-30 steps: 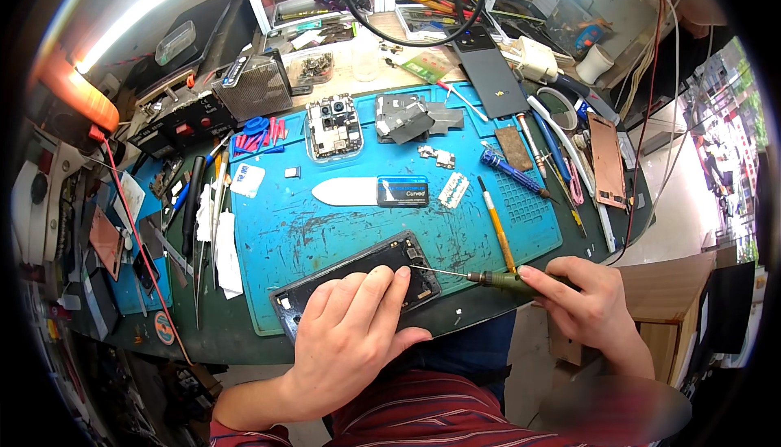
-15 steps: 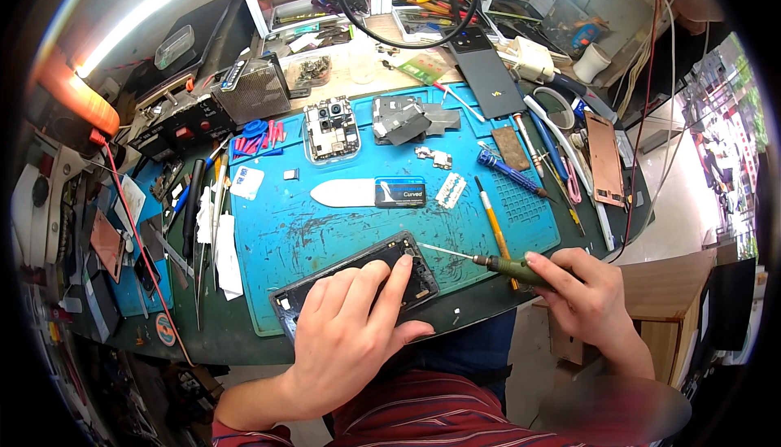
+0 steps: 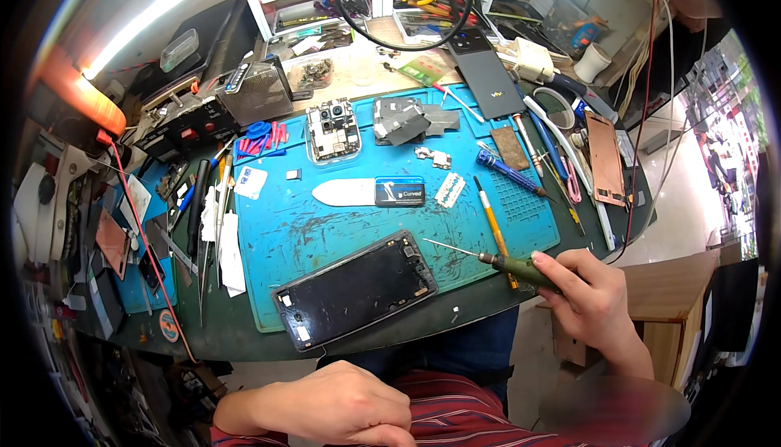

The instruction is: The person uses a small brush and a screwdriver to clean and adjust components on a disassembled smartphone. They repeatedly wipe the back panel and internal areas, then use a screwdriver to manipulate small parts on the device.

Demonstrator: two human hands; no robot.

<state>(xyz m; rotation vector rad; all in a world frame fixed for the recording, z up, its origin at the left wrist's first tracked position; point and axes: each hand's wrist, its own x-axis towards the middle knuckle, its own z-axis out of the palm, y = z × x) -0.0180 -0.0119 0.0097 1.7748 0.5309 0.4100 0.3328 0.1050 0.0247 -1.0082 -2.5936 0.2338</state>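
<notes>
My right hand [image 3: 590, 296] grips a screwdriver [image 3: 522, 270] with a dark green handle and a thin metal shaft pointing left over the mat. Left of its tip, an opened phone frame [image 3: 358, 291] lies bare and tilted on the near edge of the blue work mat [image 3: 277, 227]. It is black inside, with small white patches at its lower left. Off the bench edge, above my lap, is my left hand [image 3: 333, 405], back upward and fingers turned under, so they are mostly hidden.
On the mat lie a pry card [image 3: 370, 192], a phone circuit board with cameras [image 3: 332, 130], dark shield pieces [image 3: 411, 119], a blue screwdriver [image 3: 512, 174] and a yellow-handled tool [image 3: 493, 223]. A dark phone back [image 3: 486, 73] sits farther off. Tweezers and white tissue [image 3: 229, 256] lie left.
My left hand has lifted off the phone frame and drawn back toward my body, uncovering the frame. My right hand with the screwdriver has barely moved.
</notes>
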